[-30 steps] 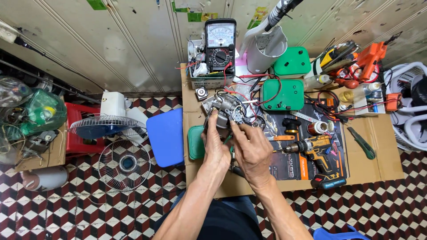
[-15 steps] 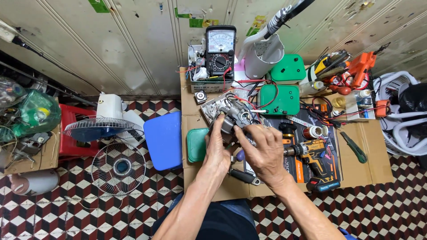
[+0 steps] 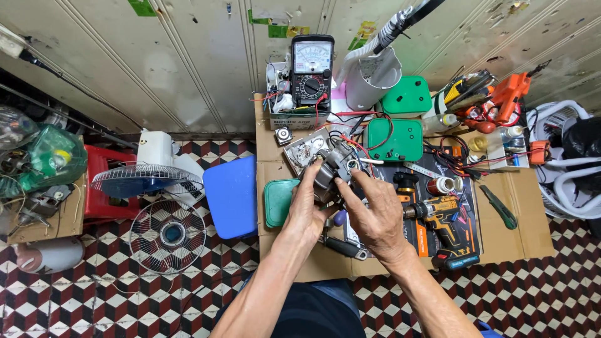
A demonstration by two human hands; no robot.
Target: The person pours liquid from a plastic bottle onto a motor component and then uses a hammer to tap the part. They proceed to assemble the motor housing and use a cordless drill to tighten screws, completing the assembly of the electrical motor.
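Observation:
Over the cardboard-covered table (image 3: 526, 244), both hands hold a grey metal fan motor (image 3: 330, 168) with red and black wires trailing from it. My left hand (image 3: 308, 208) grips the motor from the left side and below. My right hand (image 3: 374, 213) touches its right side with the fingertips. Under the hands lie a green lid (image 3: 277, 201) and dark-handled pliers (image 3: 345, 248).
An analogue multimeter (image 3: 312, 70) stands at the back. Two green boxes (image 3: 394, 139), a white cup (image 3: 370, 79), a yellow cordless drill (image 3: 438, 213) and a green screwdriver (image 3: 499, 208) lie on the table. A blue stool (image 3: 231, 196), a fan (image 3: 145, 178) and a loose fan grille (image 3: 168, 235) are at the left.
My view has shifted slightly. My right hand has moved up from the motor's lower side to its right side, while the left hand keeps its grip.

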